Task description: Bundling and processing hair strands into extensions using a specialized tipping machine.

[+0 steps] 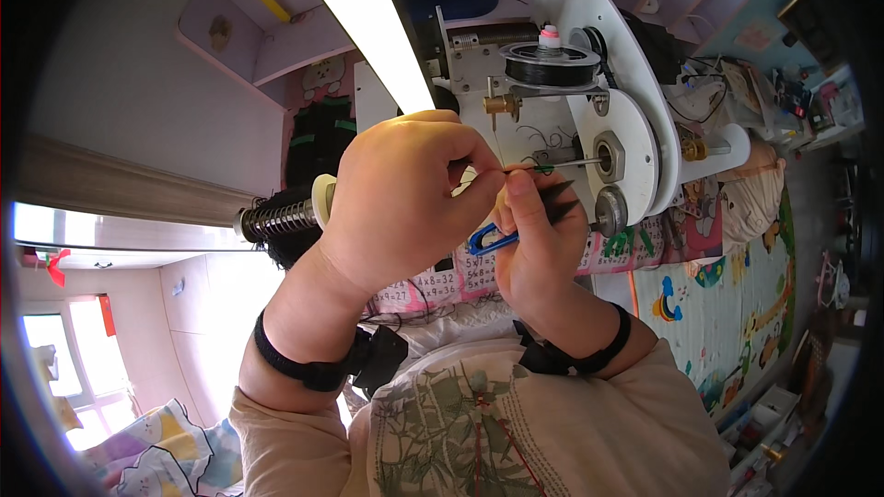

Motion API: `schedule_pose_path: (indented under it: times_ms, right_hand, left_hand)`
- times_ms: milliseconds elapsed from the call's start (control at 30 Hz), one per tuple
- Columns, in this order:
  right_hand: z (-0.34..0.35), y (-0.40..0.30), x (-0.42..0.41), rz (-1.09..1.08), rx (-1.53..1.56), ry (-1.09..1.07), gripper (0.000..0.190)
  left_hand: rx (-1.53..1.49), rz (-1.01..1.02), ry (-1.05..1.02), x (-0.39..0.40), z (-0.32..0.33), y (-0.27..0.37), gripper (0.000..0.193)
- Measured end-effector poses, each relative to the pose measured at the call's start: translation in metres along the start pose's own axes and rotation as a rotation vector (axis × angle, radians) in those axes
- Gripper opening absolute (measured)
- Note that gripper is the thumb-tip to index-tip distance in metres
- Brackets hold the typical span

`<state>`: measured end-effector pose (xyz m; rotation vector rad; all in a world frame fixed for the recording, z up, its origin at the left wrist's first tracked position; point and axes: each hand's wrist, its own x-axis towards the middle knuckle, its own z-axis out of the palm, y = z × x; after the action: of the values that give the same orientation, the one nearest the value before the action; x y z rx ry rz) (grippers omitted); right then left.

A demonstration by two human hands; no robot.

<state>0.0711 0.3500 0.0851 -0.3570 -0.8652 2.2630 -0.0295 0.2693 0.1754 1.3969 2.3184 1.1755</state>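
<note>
My left hand point(407, 186) is in the centre, its thumb and forefinger pinched on a thin dark strand point(510, 170) at the end of a metal rod. This slim rod point(579, 163) comes out of a large hex nut point(608, 157) on the white machine and has a bit of green on it. My right hand point(535, 241) holds blue-handled thread snips point(492, 241), dark blades pointing up to the right. Its thumb tip touches the strand beside my left fingertips. A fine thread runs down to my fingers from a brass guide point(501, 105), below a spool of black thread point(551, 69).
A bright lamp bar point(366, 21) reaches down to just above my left hand. A spring-loaded shaft point(280, 221) with black fibres sticks out at left. Green ties point(628, 241) lie on the printed pink cover point(476, 276). Black bundles with green bands point(321, 128) lie behind.
</note>
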Motion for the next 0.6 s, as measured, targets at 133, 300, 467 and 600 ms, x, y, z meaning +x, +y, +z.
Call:
schedule_pose_path:
  times_ms: [133, 300, 467, 600]
  right_hand:
    - [0.0064, -0.0001, 0.0006, -0.027, -0.096, 0.076, 0.01]
    - [0.0059, -0.0004, 0.0, -0.02, -0.047, 0.044, 0.008]
    - [0.0052, -0.0021, -0.0006, -0.024, -0.047, 0.013, 0.007]
    - [0.0053, 0.0007, -0.0007, -0.022, -0.024, -0.001, 0.007]
  left_hand:
    - [-0.001, 0.013, 0.0, 0.0007, 0.0006, -0.0006, 0.008]
    - [-0.015, -0.01, -0.003, 0.0008, 0.0002, 0.0001, 0.009]
    - [-0.008, -0.007, -0.004, 0.0019, 0.0005, 0.0013, 0.009]
    - [-0.001, -0.003, -0.012, 0.0001, -0.0014, 0.0004, 0.009]
